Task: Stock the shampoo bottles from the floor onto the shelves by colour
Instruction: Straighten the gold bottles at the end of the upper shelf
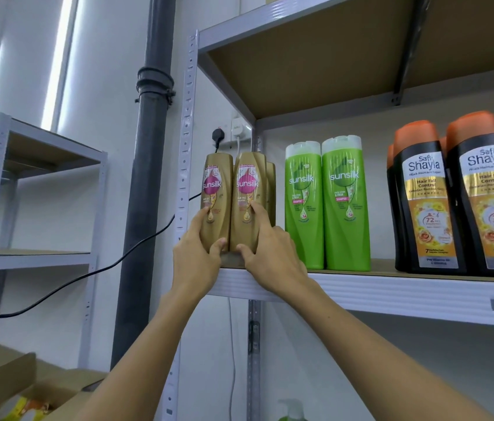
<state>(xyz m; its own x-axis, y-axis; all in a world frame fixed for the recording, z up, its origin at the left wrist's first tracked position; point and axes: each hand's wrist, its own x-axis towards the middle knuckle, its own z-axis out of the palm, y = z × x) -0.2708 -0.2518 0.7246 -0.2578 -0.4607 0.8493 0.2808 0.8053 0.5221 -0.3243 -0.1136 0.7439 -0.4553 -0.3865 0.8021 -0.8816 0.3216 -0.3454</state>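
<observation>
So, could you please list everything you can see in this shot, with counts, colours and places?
gold shampoo bottles: two in front, at least one more behind, gold with pink labels, left end of the shelf.
green shampoo bottles: two, green with pale caps, middle of the same shelf.
black shampoo bottles: at least three, black with orange caps, right part of the shelf.
shelf: grey metal frame, brown boards.
second rack: one, grey, at left.
pipe: one, dark grey, upright on the wall.
socket with plug: white, behind the gold bottles.
cardboard boxes: brown, bottom left.
left hand: holds the left front gold bottle.
right hand: holds the right front gold bottle.
</observation>
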